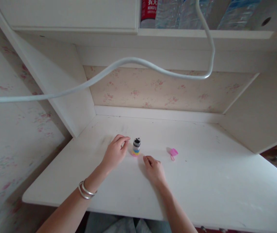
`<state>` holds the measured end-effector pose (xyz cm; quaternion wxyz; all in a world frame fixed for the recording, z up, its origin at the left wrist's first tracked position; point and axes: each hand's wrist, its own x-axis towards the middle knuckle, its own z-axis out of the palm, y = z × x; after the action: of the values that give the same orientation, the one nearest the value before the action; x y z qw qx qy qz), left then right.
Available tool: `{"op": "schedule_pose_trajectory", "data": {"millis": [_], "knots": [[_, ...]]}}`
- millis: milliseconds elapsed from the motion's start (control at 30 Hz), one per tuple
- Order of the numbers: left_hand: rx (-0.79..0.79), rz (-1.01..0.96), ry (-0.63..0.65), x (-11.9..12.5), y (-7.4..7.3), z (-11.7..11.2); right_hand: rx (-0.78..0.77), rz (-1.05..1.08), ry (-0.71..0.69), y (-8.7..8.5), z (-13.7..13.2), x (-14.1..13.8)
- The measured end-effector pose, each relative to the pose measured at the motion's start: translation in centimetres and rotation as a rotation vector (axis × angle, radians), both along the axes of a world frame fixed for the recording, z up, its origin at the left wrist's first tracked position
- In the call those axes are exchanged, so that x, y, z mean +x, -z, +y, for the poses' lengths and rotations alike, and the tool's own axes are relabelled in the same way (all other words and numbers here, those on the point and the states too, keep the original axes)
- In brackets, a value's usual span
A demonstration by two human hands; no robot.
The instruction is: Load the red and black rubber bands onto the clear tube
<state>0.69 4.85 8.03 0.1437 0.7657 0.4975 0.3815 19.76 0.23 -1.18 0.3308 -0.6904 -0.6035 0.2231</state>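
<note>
A small clear jar (136, 148) stands upright on the white desk, its top uncovered. Inside are bands of colour: black at the top, then blue, yellow and pink at the bottom; a few thin black strands stick up at the mouth. Just left of it is my left hand (116, 149), thumb and forefinger apart, with nothing visible between them. My right hand (154, 168) rests on the desk to the jar's lower right, fingers curled in and nothing seen in them. Farther right lies a pink cap (174, 152) with a small loop.
The white desktop (201, 181) is framed by side panels and a back wall with floral paper. A pale cable (133, 60) crosses the view above the desk. Overhead, a shelf (201, 33) holds plastic bottles (168, 14) and a red package (149, 11).
</note>
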Motion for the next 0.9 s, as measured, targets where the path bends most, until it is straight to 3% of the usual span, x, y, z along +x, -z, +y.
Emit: {"op": "schedule_pose_trajectory", "data": {"millis": [100, 300, 433, 533, 767, 900], "knots": [[-0.049, -0.012, -0.074, -2.6, 1.5, -0.6, -0.013, -0.015, -0.011, -0.2, 0.0, 0.0], [-0.211, 0.168, -0.223, -7.6, 6.4, -2.0, 0.057, -0.172, -0.055, 0.2, -0.8, -0.4], [-0.257, 0.290, -0.284, -8.9, 8.5, -2.0, 0.137, -0.412, -0.297, 0.0, -2.0, -2.1], [-0.266, 0.298, -0.341, -9.2, 9.0, -1.3, 0.118, -0.476, -0.399, -0.5, -2.2, -4.2], [-0.300, 0.400, -0.365, -8.6, 8.8, 0.1, -0.082, -0.572, -0.247, -1.6, 0.9, -10.3], [-0.280, 0.387, -0.363, -8.6, 9.0, 0.0, -0.125, -0.580, -0.209, -1.9, 2.5, -12.2]]}}
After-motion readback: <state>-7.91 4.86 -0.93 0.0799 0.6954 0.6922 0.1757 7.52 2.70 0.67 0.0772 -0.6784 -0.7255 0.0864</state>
